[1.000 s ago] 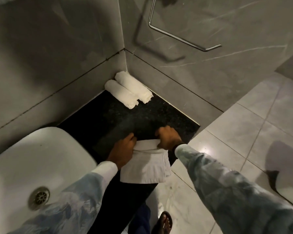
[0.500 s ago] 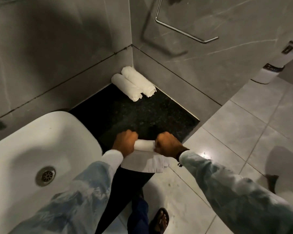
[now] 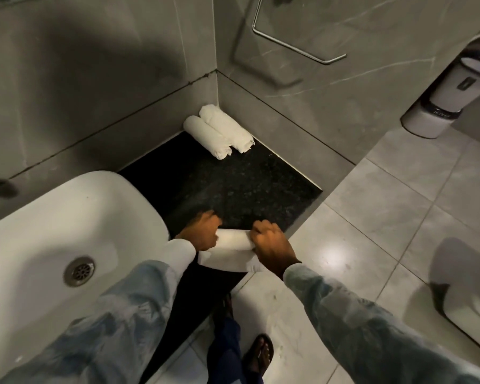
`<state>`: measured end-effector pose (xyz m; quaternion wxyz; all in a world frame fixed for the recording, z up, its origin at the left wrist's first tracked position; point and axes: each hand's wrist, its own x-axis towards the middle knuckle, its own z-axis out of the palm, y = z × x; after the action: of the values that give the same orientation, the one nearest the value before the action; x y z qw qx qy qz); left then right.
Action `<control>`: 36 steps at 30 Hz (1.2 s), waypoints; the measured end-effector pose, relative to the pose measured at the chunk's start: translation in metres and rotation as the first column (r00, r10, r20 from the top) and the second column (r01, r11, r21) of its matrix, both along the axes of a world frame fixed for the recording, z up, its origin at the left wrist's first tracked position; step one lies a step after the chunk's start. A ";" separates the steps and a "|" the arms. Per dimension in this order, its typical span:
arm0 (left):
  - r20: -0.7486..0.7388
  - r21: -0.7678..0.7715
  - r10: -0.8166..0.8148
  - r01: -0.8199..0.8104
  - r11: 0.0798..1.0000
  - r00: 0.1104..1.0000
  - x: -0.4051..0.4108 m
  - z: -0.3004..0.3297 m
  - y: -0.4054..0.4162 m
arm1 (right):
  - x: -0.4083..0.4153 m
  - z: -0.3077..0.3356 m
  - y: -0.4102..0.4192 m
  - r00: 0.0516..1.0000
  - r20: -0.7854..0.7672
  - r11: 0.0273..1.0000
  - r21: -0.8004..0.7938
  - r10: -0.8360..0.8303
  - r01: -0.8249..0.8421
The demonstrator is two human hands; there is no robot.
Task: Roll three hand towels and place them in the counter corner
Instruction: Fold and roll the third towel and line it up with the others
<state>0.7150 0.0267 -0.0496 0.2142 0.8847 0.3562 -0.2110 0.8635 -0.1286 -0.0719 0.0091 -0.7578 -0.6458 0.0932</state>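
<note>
Two rolled white hand towels point(image 3: 218, 133) lie side by side in the far corner of the black counter point(image 3: 250, 184), against the grey walls. At the counter's near edge a third white towel point(image 3: 233, 241) is mostly rolled, with a short flat flap hanging toward me. My left hand point(image 3: 201, 232) grips the roll's left end and my right hand point(image 3: 270, 242) grips its right end, fingers curled over it.
A white sink basin point(image 3: 67, 231) with a metal drain fills the left. A chrome towel rail point(image 3: 297, 45) hangs on the right wall. A white bin point(image 3: 438, 98) stands on the tiled floor at right. My sandalled foot point(image 3: 259, 353) is below the counter.
The towel went from a mostly flat sheet to a thick roll with only a short flap left. Both hands drew back toward the near edge with it. The view shifted right.
</note>
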 end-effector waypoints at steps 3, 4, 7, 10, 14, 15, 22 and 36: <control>-0.044 0.070 -0.032 0.035 0.997 0.999 -0.005 -0.006 -0.010 | 0.008 0.028 0.021 0.974 -0.181 0.972 -0.218 -0.133 0.092; -0.034 0.082 -0.028 0.030 0.996 0.999 -0.007 -0.006 -0.014 | 0.012 0.035 0.026 0.957 -0.220 0.960 -0.247 -0.187 0.131; 0.003 0.167 -0.054 0.052 0.985 0.999 -0.016 -0.005 -0.034 | 0.018 0.041 0.029 0.930 -0.268 0.940 -0.295 -0.251 0.168; 0.083 0.307 -0.088 0.059 0.950 0.993 -0.034 -0.011 -0.058 | 0.003 0.029 0.019 0.934 -0.262 0.927 -0.345 -0.244 0.145; 0.101 0.421 -0.139 0.084 0.903 0.985 -0.040 -0.018 -0.063 | -0.003 0.020 0.010 0.975 -0.190 0.963 -0.260 -0.118 0.066; 0.094 0.432 -0.150 0.095 0.897 0.984 -0.036 -0.018 -0.057 | -0.001 0.020 0.014 0.988 -0.138 0.970 -0.238 -0.075 0.040; 0.151 0.442 -0.127 0.048 0.896 0.980 -0.023 -0.033 -0.036 | -0.005 0.013 0.029 1.000 -0.004 0.999 -0.050 -0.016 0.016; 0.011 0.230 -0.060 0.055 0.972 0.998 -0.019 -0.018 -0.032 | 0.000 0.033 0.031 0.992 0.002 0.969 -0.215 -0.128 0.125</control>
<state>0.6957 -0.0056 -0.0674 0.1076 0.9153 0.3505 -0.1667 0.8637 -0.0972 -0.0389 -0.0631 -0.7934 -0.5823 0.1658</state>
